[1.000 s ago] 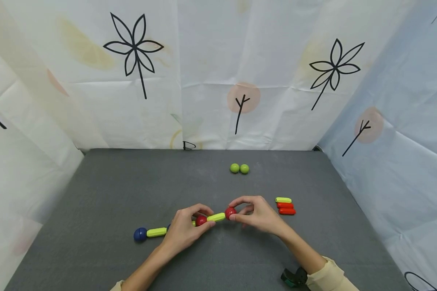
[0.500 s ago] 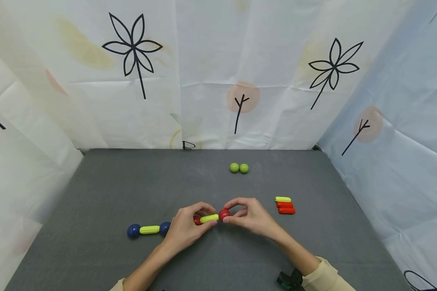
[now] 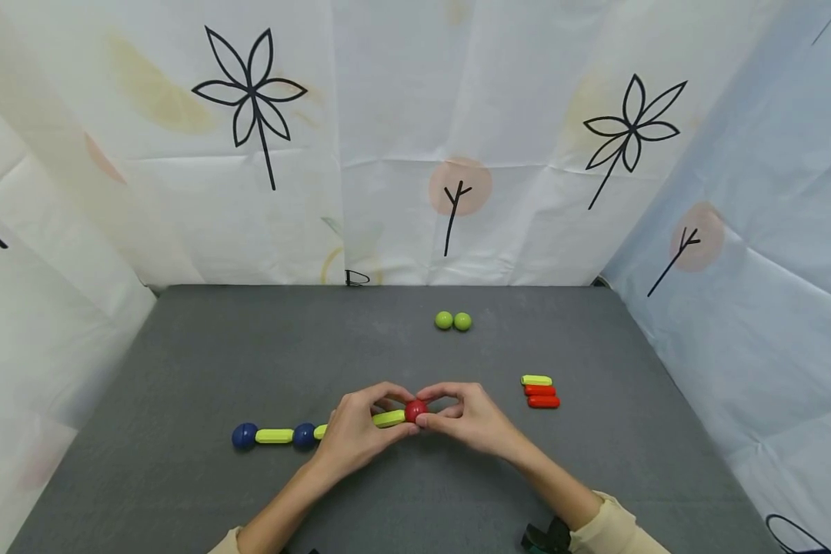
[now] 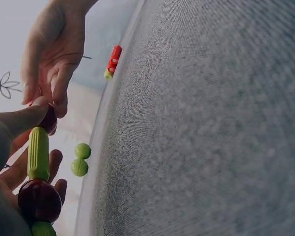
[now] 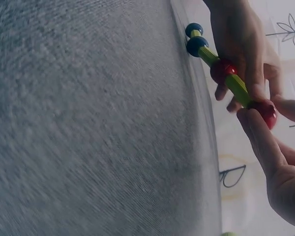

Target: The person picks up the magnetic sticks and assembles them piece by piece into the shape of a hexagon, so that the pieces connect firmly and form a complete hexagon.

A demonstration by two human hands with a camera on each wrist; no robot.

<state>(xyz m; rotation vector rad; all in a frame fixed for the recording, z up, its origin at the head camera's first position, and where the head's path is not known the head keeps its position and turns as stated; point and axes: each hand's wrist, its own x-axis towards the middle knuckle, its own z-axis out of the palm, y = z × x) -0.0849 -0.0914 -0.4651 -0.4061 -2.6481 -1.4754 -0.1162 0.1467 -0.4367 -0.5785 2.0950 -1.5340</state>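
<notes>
A chain of balls joined by yellow-green rods (image 3: 274, 436) slants across the table. Two blue balls (image 3: 245, 436) form its left part. A middle red ball (image 5: 222, 71) shows in both wrist views; the left hand hides it in the head view. My left hand (image 3: 356, 427) grips the chain near its right end, with thumb and fingertips at the end red ball (image 3: 416, 411). From the other side, my right hand (image 3: 476, 422) pinches that same red ball between thumb and fingers. In the left wrist view, the last rod (image 4: 38, 155) runs straight into the end ball.
Two green balls (image 3: 444, 320) lie side by side toward the back. Right of the hands, a short yellow-green rod (image 3: 536, 380) lies beside two red rods (image 3: 542, 402). Printed white cloth (image 3: 395, 223) surrounds the dark grey table (image 3: 263, 346) at the back and sides.
The chain has shifted left. The right hand has moved left with the end red ball, closing up to the left hand. More of the blue-ball part now shows.
</notes>
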